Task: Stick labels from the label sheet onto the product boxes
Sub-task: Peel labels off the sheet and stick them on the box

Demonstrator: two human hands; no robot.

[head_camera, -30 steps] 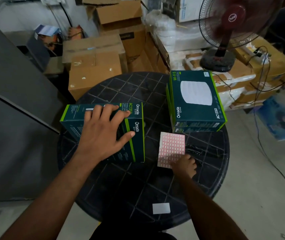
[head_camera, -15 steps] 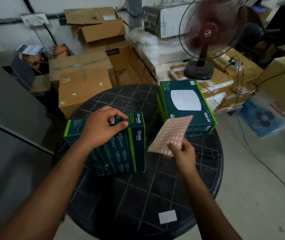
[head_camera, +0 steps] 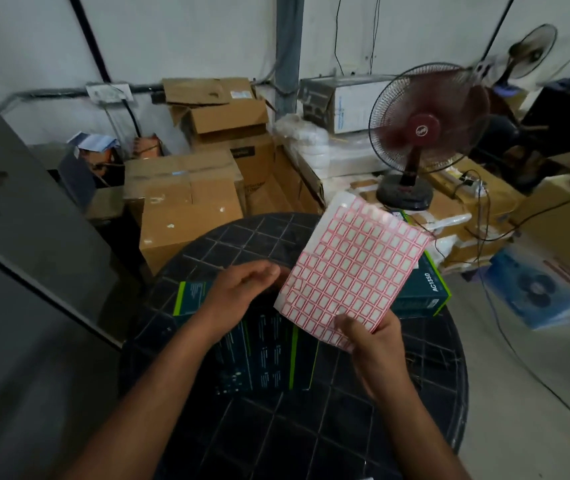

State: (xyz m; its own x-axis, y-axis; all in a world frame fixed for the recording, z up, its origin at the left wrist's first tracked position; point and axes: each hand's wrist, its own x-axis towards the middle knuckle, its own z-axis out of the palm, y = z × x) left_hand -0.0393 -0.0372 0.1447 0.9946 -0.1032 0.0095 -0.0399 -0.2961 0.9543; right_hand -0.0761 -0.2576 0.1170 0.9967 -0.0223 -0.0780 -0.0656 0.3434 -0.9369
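1. Label sheet (head_camera: 353, 271): lifted off the table (head_camera: 311, 438), held tilted in the air over its middle-to-right part. It's a white backing w/ a grid of red-bordered labels. A few cells along the top edge and the lower left look blank, prob. already peeled.

2. Right hand (head_camera: 379, 348): you pinch the sheet's bottom corner, thumb on the printed face, the other fingers behind it and out of sight.

3. Left hand (head_camera: 238, 299): hovers just beside the sheet's left edge, above the near box (head_camera: 266, 355). Fingers lie together, lightly bent, and hold nothing. It is motion-blurred, so whether a fingertip touches the sheet can't be told.

4. Near box: dark green w/ lime trim, lying toward the left edge of the table, mostly under your left forearm. No label can be made out on the faces that show.

5. Far box (head_camera: 425, 289): same type, marked AC1350, at the right edge of the table, largely hidden behind the sheet.

6. Step in hand, as judged: peeling. Sheet is up and presented, left hand is coming to it, nothing stuck on yet.

7. Next move calls for:
   - a fingernail under one label's corner, near the left edge where your hand is
   - a firm pinch w/ the right hand so the sheet doesn't bend away
   - a slow peel, or the label curls onto itself
   - then press it flat on a bare box face.

8. Background: cardboard cartons (head_camera: 186, 209) and a running fan (head_camera: 422, 133) stand beyond the far edge.
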